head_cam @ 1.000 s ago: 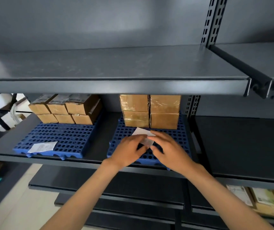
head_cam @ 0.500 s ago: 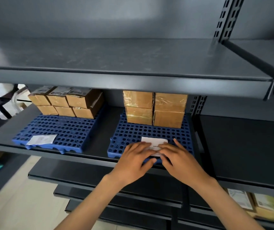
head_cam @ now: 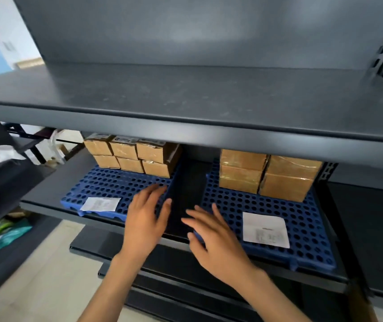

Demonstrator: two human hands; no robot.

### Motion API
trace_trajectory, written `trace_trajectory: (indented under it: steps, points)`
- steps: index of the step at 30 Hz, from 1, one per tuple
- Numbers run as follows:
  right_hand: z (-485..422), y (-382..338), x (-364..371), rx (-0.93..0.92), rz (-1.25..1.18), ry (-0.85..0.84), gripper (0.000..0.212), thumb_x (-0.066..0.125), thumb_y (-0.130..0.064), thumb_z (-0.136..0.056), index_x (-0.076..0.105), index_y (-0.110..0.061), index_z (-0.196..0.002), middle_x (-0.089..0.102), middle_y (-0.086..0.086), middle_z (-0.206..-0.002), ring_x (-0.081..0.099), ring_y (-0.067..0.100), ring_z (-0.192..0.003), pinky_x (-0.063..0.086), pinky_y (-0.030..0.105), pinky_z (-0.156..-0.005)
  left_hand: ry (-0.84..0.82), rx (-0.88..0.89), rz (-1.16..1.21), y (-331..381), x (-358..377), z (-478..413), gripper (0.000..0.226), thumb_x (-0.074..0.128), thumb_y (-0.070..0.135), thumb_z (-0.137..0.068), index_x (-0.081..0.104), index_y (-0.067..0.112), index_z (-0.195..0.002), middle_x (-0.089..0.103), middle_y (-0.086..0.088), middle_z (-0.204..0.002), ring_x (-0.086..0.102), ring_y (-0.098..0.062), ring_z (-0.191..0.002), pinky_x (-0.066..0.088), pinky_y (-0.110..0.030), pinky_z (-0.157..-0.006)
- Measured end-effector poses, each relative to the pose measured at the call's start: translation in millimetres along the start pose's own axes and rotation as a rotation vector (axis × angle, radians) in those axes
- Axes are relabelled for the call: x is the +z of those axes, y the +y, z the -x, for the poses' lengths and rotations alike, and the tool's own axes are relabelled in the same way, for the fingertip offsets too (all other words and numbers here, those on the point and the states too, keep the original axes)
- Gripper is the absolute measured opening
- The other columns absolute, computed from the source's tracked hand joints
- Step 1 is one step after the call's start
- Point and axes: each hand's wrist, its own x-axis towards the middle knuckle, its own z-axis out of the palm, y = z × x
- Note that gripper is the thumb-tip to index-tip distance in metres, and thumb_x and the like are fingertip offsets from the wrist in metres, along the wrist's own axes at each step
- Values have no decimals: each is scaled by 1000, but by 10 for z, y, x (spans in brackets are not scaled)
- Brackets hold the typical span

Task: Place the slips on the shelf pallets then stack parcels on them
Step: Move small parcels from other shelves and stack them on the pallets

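Note:
Two blue perforated pallets lie side by side on the middle shelf. The left pallet [head_cam: 116, 184] carries a white slip [head_cam: 101, 204] near its front edge and several brown parcels [head_cam: 130, 155] stacked at the back. The right pallet [head_cam: 302, 219] bears a white slip [head_cam: 265, 229] at its front and taped parcels [head_cam: 269, 173] behind. My left hand [head_cam: 146, 219] hovers open over the left pallet's right edge. My right hand [head_cam: 213, 238] is open too, above the gap between the pallets, holding nothing.
A dark grey shelf board [head_cam: 186, 126] overhangs the pallets closely. The bare dark shelf [head_cam: 367, 219] continues to the right. Lower shelves [head_cam: 162, 270] jut out below. Green packets [head_cam: 4, 233] lie low on the left over a pale floor [head_cam: 46, 287].
Both hands let go of the slip, which now lies on the right pallet, and drew back leftwards. The view swung to the left and closer.

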Motion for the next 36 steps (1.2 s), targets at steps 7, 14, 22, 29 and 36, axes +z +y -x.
trace_trajectory:
  steps: [7,14,22,29,36]
  points:
    - [-857,-550,722,-61,-9,-79,38,43,-33,-100,52,-24,-136,40,-7,-151,23,4,-143,-4,34,-121,-73,-264,-351,-1085,-403,173,44,58,46,-93,64,17,-126,60,-15,-128,52,-40,-122,32,-69,-103]
    - [-1367,-889,1313,-14,2,-20,35,42,-36,-100,52,-30,-133,35,-12,-152,-16,-27,-128,-15,19,-112,-308,-36,-287,-1546,-607,114,55,30,53,-92,49,29,-138,45,-2,-141,37,-25,-136,20,-62,-113]
    - [-1797,-807,1039,323,-177,551,33,63,-14,-88,61,-24,-120,55,-7,-128,46,9,-127,38,30,-108,31,-93,183,-2182,-1042,-1037,68,69,44,-86,42,17,-142,42,-14,-137,35,-28,-128,34,-44,-108]
    - [-2395,-553,605,422,545,178,63,63,-41,-86,40,-17,-139,45,15,-142,34,37,-132,25,48,-110,-304,175,-199,-2314,-867,-2004,81,64,68,-78,43,23,-141,34,-9,-155,17,-34,-146,6,-59,-118]
    - [-2631,-421,717,426,523,-149,86,63,-52,-81,11,-38,-147,26,5,-157,28,33,-140,31,45,-109,-340,287,-365,-2131,-589,-2022,83,53,78,-74,38,35,-143,35,2,-155,23,-31,-143,21,-54,-108]
